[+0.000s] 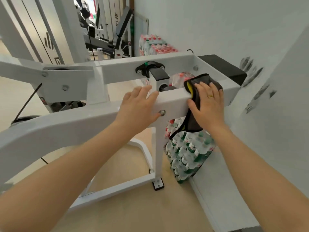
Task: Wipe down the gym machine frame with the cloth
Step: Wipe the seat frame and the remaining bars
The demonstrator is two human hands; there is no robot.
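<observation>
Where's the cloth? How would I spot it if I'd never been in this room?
Find the big white gym machine frame by the wall. On its near beam the right hand presses flat on the cloth, which hangs over the beam's edge. It is dark grey with a bright yellow underside and black trim, unlike the packs of water bottles beneath.

The frame (173,99) is white. The cloth (203,82) is dark grey with yellow and black edging. The bottles (187,148), lower centre, have green labels and red caps.
</observation>
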